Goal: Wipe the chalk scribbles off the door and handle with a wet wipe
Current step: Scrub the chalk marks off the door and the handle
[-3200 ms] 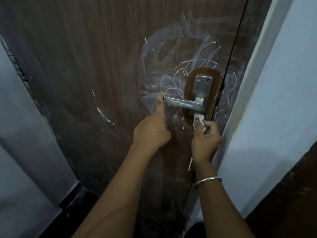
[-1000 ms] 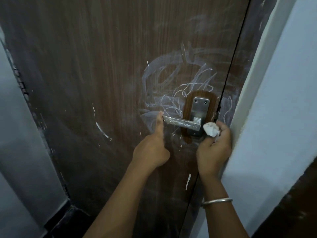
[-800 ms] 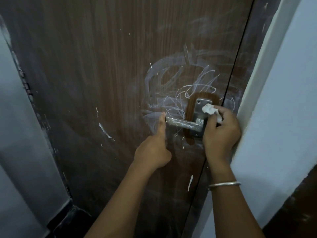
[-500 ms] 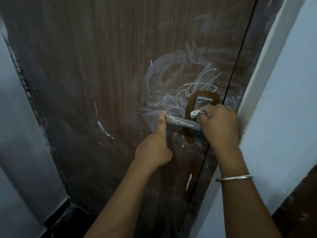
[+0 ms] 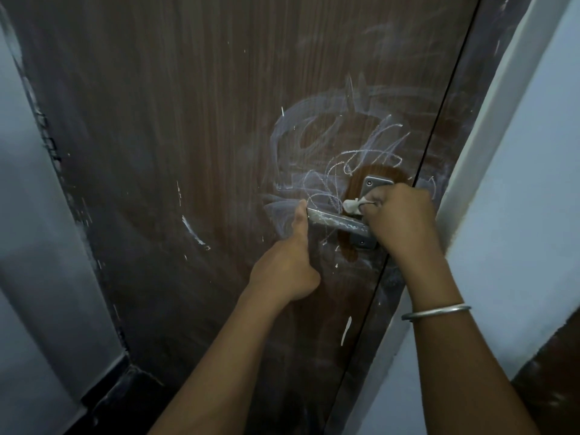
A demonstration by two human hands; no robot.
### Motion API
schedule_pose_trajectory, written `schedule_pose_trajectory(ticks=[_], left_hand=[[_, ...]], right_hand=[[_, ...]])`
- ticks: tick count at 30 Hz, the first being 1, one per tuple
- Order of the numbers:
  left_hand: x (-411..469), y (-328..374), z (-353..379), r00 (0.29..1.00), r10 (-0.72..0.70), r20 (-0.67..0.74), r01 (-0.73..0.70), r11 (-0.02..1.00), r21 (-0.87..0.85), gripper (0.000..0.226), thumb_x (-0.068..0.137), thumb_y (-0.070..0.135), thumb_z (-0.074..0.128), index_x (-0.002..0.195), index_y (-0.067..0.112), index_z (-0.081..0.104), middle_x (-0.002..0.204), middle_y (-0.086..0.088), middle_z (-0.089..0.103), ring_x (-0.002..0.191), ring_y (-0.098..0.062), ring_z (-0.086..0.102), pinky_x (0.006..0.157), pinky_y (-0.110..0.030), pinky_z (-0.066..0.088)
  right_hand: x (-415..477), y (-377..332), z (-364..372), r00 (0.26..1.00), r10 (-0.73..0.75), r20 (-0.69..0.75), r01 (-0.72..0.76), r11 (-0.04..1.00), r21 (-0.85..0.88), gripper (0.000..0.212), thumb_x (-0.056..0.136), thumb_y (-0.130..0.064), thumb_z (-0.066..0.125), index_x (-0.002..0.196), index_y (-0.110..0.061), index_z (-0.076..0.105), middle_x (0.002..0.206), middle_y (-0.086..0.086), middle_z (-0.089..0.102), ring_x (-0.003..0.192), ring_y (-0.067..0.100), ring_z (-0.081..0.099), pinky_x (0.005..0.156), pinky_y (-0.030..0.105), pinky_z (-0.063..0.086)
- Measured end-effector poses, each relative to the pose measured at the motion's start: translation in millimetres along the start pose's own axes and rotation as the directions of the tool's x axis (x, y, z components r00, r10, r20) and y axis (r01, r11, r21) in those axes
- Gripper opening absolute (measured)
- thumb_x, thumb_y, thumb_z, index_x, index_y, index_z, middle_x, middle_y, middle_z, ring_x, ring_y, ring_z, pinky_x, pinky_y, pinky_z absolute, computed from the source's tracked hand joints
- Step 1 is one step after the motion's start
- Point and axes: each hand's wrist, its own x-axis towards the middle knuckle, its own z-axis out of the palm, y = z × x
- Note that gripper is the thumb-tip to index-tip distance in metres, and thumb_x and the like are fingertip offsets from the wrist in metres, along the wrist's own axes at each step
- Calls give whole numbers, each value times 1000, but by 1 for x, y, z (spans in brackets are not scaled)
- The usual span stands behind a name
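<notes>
White wipe [image 5: 351, 206] now above handle [image 5: 332, 219]

Two bare forearms, no sleeves, thin silver bangle [image 5: 436, 311] on right wrist

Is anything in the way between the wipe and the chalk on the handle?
No, nothing visible. The right hand holds the wipe right at the handle, and its chalky bar lies bare. Only the thumb of the left hand touches its far end.
</notes>
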Motion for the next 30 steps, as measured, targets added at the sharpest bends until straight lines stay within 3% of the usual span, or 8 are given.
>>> schedule_pose_trajectory(ticks=[4,7,11,14,18,23,30], left_hand=[[-1,1,1,1000,3,-11,-3,1000,-2,112,75,3,56,135,44,-29,59,-4,56,57,-20,61,72,-42,56],[0,1,1,1000,0,-8,0,1000,6,111,77,4,56,133,44,-31,61,-4,57,57,-19,60,63,-40,56],[1,1,2,1000,-3,-11,3,1000,16,111,77,6,57,134,43,-31,60,-2,56,54,-16,58,54,-33,51],[0,2,2,1000,-9,-15,9,1000,25,110,77,6,57,134,42,-31,62,-4,58,56,-17,59,55,-34,52],[-2,1,0,1000,-4,-16,4,999,38,110,77,5,56,134,43,-29,59,-2,55,52,-15,55,49,-31,45],[-2,3,1,1000,-6,-12,6,1000,24,110,77,6,56,134,43,-30,60,-2,54,54,-15,56,54,-33,50],[-2,2,0,1000,-8,-15,9,1000,19,111,76,5,57,134,44,-29,59,-1,53,53,-14,56,56,-34,53]], right_hand=[[6,4,-8,996,37,82,-34,999,-33,19,88,-19,59,102,-19,72,93,10,70,75,18,51,66,21,35],[5,5,-11,995,72,65,-66,994,-90,20,87,-13,59,103,-17,71,100,13,68,93,28,57,69,24,36],[0,-10,-2,997,33,64,-20,981,-193,20,89,-9,55,101,-12,70,91,12,67,73,22,50,66,25,35],[5,-11,-2,993,33,112,-18,990,-139,20,89,-9,54,102,-12,70,92,12,68,76,23,56,66,24,39],[7,-1,-10,980,146,138,-129,984,-125,25,87,-9,56,108,-15,68,103,13,66,84,27,56,69,24,36],[1,-5,-5,991,115,71,-105,985,-136,25,85,-6,54,106,-10,68,101,16,67,93,32,59,72,27,43],[0,9,-3,991,126,34,-121,984,-133,18,85,-7,54,92,-12,69,90,13,67,82,29,58,63,23,33]])
